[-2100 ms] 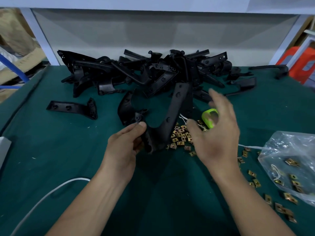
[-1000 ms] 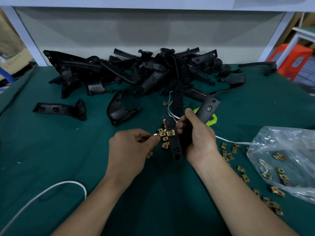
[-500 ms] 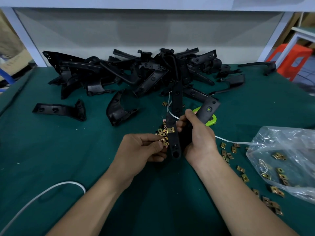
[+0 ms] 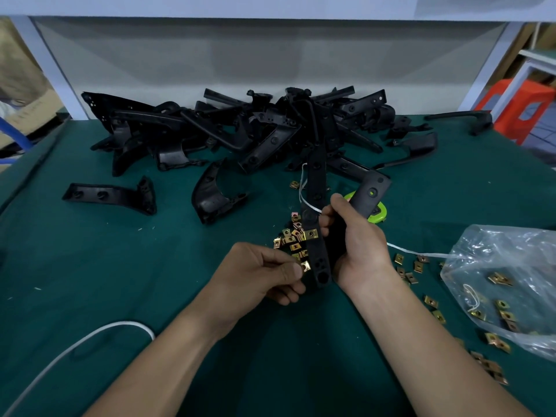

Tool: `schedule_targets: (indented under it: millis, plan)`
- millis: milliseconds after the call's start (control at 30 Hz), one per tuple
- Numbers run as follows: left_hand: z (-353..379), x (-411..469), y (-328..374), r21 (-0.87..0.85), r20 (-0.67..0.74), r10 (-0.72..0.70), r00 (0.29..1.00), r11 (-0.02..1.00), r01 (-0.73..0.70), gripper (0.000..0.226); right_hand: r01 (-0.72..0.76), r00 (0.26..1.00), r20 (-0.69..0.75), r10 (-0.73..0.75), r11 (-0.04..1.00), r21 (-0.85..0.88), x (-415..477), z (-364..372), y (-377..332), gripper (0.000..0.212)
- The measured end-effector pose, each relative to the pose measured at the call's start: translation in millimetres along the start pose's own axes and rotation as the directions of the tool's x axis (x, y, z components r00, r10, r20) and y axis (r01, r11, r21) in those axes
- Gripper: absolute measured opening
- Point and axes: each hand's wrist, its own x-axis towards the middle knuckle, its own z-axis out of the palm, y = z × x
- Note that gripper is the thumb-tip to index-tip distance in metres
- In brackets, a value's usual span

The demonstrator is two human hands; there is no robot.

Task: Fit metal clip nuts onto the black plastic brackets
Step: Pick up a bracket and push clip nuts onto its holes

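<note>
Right hand (image 4: 355, 245): fingers clamped on black bracket (image 4: 319, 257) over mid counter (image 4: 120, 266), steadying it.
Left hand (image 4: 258, 275): fingers pinched clip nut (image 4: 306, 266) against bracket's lower edge, probably to slide on.

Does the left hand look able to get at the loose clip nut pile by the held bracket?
Likely yes: the pile lies just beyond the left hand, nothing between, though it already pinches one clip nut at the bracket.

We see a green-covered table (image 4: 90, 281) with a heap of black plastic brackets (image 4: 255, 130) across the upper centre. Brass clip nuts (image 4: 290, 236) lie scattered mid-frame and at lower right, beside a clear bag (image 4: 511, 266). A white cable (image 4: 90, 338) curves at lower left.
</note>
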Motion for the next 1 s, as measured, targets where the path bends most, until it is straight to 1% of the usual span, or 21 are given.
schedule_targets:
  millis: [133, 367, 567, 667, 767, 867, 1000]
  plan:
    - [1.0, -1.5, 0.3, 0.047, 0.018, -0.002, 1.000, 0.999, 0.002, 0.014, 0.004, 1.000, 0.008, -0.004, 0.999, -0.035, -2.0, 0.8, -0.2, 0.032]
    - [5.9, -2.9, -2.6, 0.076, -0.027, 0.017, 0.999, 0.997, -0.015, 0.018, 0.083, 0.996, 0.002, -0.084, 0.977, -0.196, -5.6, 4.7, 1.4, 0.038]
    - [12.4, -6.7, -6.5, 0.021, -0.046, 0.051, 0.998, 0.999, -0.051, 0.013, 0.156, 0.986, -0.023, -0.164, 0.966, -0.204, -8.2, 6.9, 5.3, 0.038]
    - [17.0, -7.3, -7.7, 0.015, -0.050, 0.067, 0.997, 0.998, -0.066, 0.021, 0.222, 0.973, -0.007, -0.230, 0.946, -0.236, -10.7, 8.3, 9.6, 0.035]
    - [21.1, -7.3, -9.4, 0.036, -0.062, 0.091, 0.994, 0.995, -0.089, 0.026, 0.251, 0.965, -0.016, -0.263, 0.937, -0.244, -12.4, 9.5, 12.2, 0.031]
    - [20.8, -8.1, -9.2, 0.060, -0.038, 0.123, 0.992, 0.991, -0.120, 0.027, 0.222, 0.972, -0.021, -0.232, 0.950, -0.221, -15.2, 10.3, 12.2, 0.029]
    - [18.1, -8.3, -5.8, 0.086, 0.015, 0.207, 0.978, 0.975, -0.207, 0.019, 0.107, 0.993, -0.023, -0.114, 0.975, -0.194, -21.0, 11.4, 11.7, 0.032]
